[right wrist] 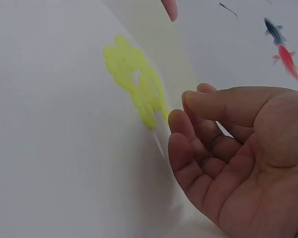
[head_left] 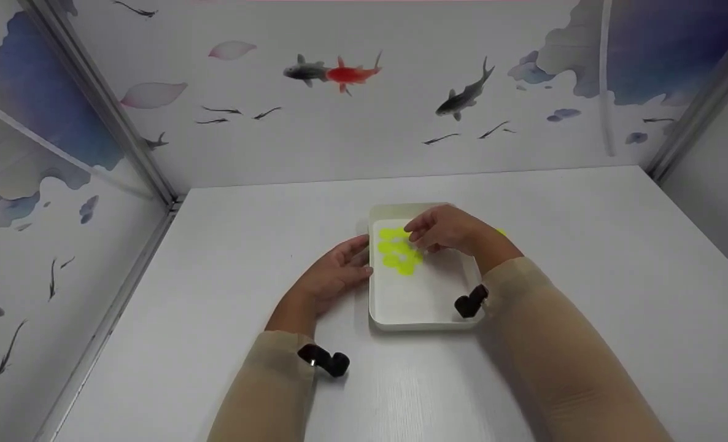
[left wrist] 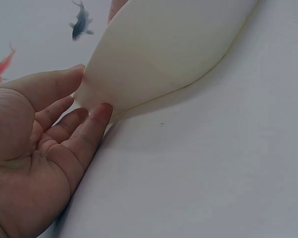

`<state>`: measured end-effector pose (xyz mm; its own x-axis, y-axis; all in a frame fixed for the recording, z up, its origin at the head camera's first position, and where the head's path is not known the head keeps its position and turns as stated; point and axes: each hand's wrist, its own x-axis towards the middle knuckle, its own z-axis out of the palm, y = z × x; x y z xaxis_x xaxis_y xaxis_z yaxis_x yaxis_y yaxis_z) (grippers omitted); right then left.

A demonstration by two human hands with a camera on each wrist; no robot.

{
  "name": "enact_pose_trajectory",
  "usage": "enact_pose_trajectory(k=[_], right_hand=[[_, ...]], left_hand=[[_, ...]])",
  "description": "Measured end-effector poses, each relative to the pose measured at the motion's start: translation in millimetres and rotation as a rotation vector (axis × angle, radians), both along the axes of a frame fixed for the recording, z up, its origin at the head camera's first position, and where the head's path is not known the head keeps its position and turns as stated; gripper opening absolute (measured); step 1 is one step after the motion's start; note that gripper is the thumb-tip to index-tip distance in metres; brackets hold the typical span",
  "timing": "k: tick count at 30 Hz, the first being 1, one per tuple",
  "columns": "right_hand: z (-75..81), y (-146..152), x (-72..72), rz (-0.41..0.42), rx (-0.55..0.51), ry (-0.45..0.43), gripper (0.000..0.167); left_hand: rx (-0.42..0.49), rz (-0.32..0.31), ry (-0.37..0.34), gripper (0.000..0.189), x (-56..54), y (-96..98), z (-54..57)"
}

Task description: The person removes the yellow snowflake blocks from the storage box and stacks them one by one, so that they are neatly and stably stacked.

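A shallow white tray [head_left: 422, 301] lies on the table, with several flat bright yellow pieces [head_left: 401, 252] clustered at its upper left. Along the tray's left wall, my left hand [head_left: 336, 270] rests its thumb and fingertips against the outside. The left wrist view shows those fingertips meeting the pale wall [left wrist: 159, 49]. My right hand [head_left: 444, 230] is over the tray's upper part, fingers bent and fingertips beside the yellow pieces. Nothing shows between its thumb and fingers in the right wrist view, where the yellow cluster [right wrist: 134, 79] appears just beyond the fingertips.
A bit of yellow [head_left: 501, 232] shows beyond my right wrist, mostly hidden by it. The white table [head_left: 235, 258] is bounded by a back wall [head_left: 401, 141] printed with fish and by side panels. Black camera mounts [head_left: 327, 361] sit on both wrists.
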<state>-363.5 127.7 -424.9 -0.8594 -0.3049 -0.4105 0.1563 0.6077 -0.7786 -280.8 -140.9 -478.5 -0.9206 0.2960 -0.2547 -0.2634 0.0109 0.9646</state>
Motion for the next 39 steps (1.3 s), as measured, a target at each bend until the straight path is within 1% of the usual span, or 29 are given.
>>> enact_pose_trajectory(k=[6,14,18,25,30,34,39], right_hand=[[-3.2,0.2,0.2,0.03,0.057,0.011,0.037],[-6.4,2.7,-1.1,0.061,0.098,0.01,0.041],[-7.1,1.3,-0.7,0.074,0.13,0.008,0.04],[-9.1,-1.7,0.3,0.102,0.211,0.029,0.038],[-8.7,-2.8,1.1,0.116,0.247,0.044,0.037],[-8.1,-2.8,1.7,0.109,0.256,0.04,0.035],[-7.4,-2.0,3.1,0.097,0.241,0.039,0.034]], left_hand=[[0.014,-0.006,0.004,0.082,0.5,-0.5,0.4],[0.058,-0.012,-0.003,0.084,-1.1,0.4,-0.5],[0.049,-0.013,0.0,0.084,-0.6,0.1,-0.2],[0.035,-0.003,-0.007,0.084,-0.8,-0.6,-1.3],[0.031,0.0,-0.005,0.084,-1.2,-0.6,-1.7],[0.036,-0.002,-0.004,0.085,-1.3,-0.9,-2.0],[0.033,-0.006,-0.007,0.082,-1.1,-0.5,-1.5]])
